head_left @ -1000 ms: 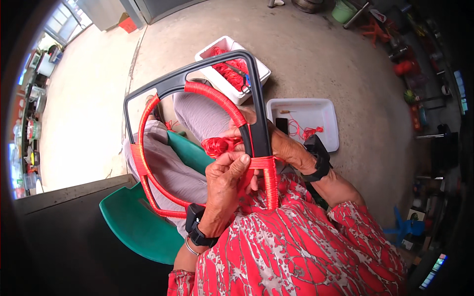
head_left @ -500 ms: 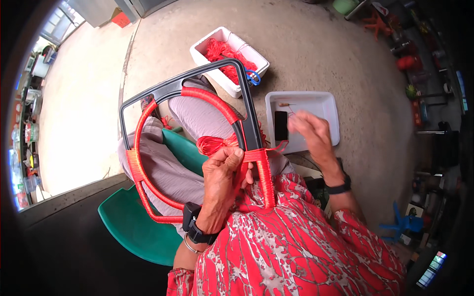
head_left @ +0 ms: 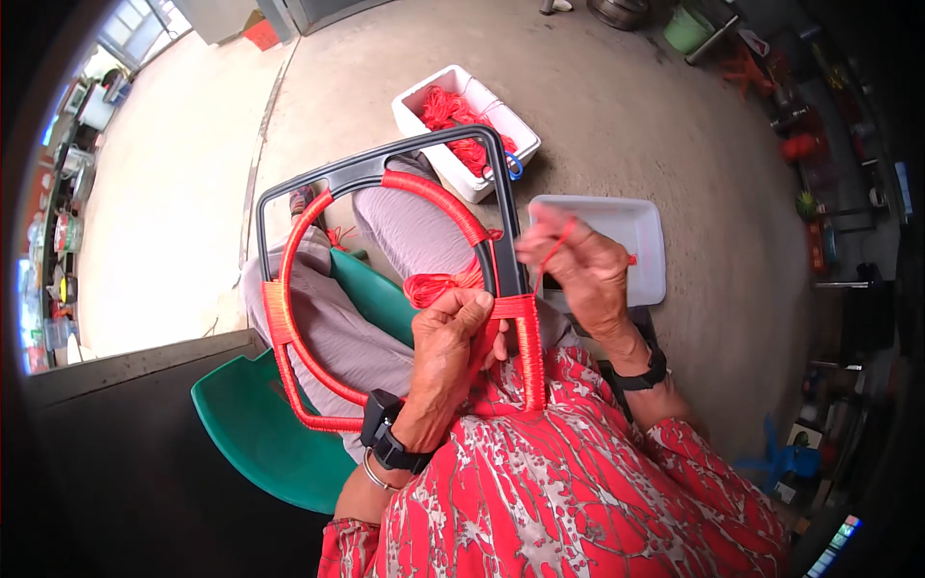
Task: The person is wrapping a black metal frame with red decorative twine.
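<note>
A black frame (head_left: 505, 207), rectangular outside with a round ring inside, rests tilted over my lap. Red cord (head_left: 532, 352) is wound tightly round much of its ring and near edges. My left hand (head_left: 445, 337) grips the frame's right side, thumb pressed beside the red wrapping at the crossbar. Just above that thumb hangs a loose red cord bundle (head_left: 438, 287) inside the ring. Raised to the right of the frame, my right hand (head_left: 590, 275) has a strand of red cord (head_left: 554, 252) across its fingers, running down to the wrapped corner. Its fingertips are blurred.
Beyond the frame, a white foam box (head_left: 528, 144) on the floor holds red cord, with blue-handled scissors (head_left: 515, 169) at its edge. A white tray (head_left: 655, 246) lies behind my right hand. A green plastic seat (head_left: 255, 438) is at lower left. Crowded shelves line the far right.
My right hand has moved left toward the frame, drawing the cord strand upward. It now covers the phone in the tray. My left hand keeps its grip as the view shifts slightly.
</note>
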### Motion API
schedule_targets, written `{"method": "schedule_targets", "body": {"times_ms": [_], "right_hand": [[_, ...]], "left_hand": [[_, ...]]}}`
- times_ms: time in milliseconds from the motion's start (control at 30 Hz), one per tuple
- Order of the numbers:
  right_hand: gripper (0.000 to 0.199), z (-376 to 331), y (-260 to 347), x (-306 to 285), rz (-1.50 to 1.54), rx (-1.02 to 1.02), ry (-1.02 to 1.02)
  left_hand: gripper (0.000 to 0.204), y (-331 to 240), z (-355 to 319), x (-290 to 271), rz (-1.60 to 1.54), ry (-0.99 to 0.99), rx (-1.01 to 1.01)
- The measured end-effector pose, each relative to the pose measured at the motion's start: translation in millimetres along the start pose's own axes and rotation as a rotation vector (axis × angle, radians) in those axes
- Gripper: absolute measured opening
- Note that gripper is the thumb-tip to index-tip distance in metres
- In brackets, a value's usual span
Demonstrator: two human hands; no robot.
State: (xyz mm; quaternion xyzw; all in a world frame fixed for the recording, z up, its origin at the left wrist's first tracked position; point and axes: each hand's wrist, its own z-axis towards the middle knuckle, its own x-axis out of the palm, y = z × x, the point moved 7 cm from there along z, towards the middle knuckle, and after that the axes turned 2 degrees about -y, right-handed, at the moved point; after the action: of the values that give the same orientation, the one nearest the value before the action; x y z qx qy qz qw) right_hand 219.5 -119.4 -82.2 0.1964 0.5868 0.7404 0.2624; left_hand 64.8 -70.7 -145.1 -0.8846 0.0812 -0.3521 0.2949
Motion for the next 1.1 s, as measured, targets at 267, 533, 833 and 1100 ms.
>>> {"method": "schedule_targets", "body": {"times_ms": [267, 533, 833, 1100], "right_hand": [[0.039, 3, 24, 86, -0.69, -0.465, 0.677], [0.022, 8, 16, 86, -0.769, -0.578, 0.901], [0.015, 21, 9, 101, -0.851, -0.608, 1.05], [0.011, 22, -2, 106, -0.924, -0.722, 1.04]], "left_hand": [[0.019, 7, 10, -4, 0.044, -0.037, 0.057], [0.022, 18, 5, 1, -0.029, 0.003, -0.072], [0.017, 13, 4, -1, -0.01, -0.086, -0.039], [0.018, 14, 6, -1, 0.067, -0.04, -0.065]]}}
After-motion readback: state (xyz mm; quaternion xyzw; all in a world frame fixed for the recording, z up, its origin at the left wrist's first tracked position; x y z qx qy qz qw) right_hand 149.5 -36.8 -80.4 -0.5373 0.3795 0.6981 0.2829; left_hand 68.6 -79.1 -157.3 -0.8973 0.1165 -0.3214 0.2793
